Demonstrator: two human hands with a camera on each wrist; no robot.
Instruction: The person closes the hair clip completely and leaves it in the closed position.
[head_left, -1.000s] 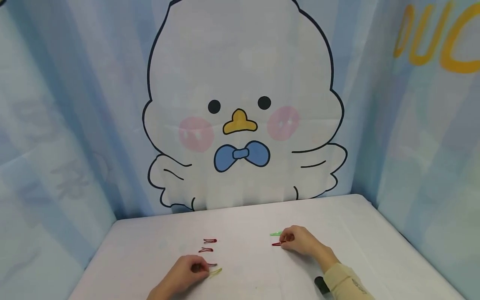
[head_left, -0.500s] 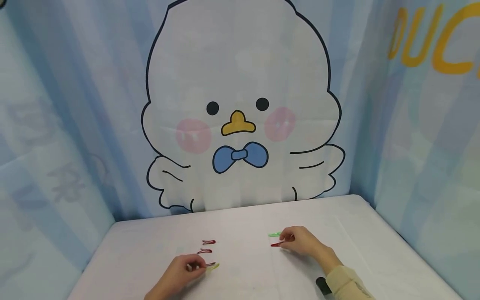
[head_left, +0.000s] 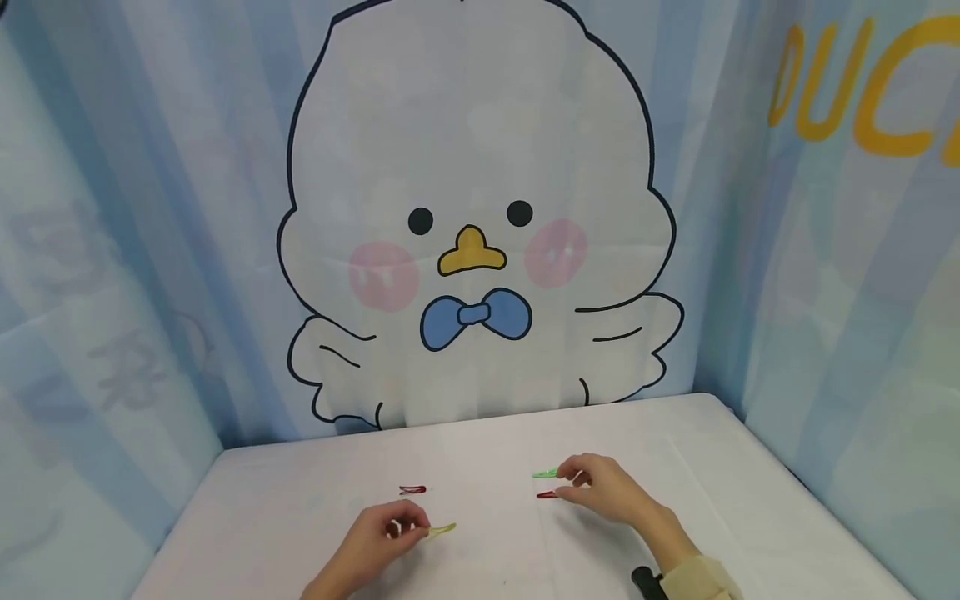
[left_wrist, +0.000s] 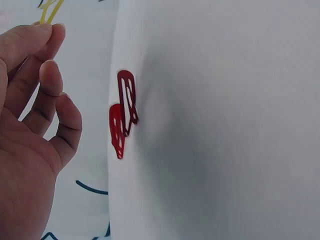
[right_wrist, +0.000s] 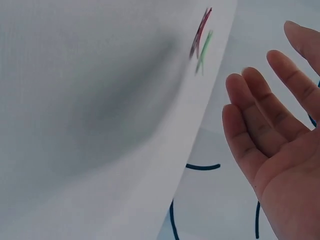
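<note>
My left hand (head_left: 378, 533) pinches a yellow snap hair clip (head_left: 442, 530) between thumb and forefinger; its loops stick out past the fingertips in the left wrist view. Beyond that hand, a dark red hair clip (left_wrist: 127, 100) and a brighter red one (left_wrist: 117, 127) lie on the table; the head view shows just one red clip (head_left: 412, 490), the other being behind the hand. My right hand (head_left: 607, 489) has its thumb and forefinger parted and holds nothing. Close to its fingertips lie a green hair clip (head_left: 545, 474) and another red clip (head_left: 547, 495), both with spread arms.
A white cloth covers the table (head_left: 480, 558). Behind it hangs a curtain (head_left: 480, 150) printed with a white duck, and blue curtains flank both sides. A black object (head_left: 647, 581) shows beside the right sleeve (head_left: 701, 579).
My left hand has moved slightly up and right with the yellow clip, away from the dark red clip beside it. The right thumb and forefinger have spread apart from the red clip.
</note>
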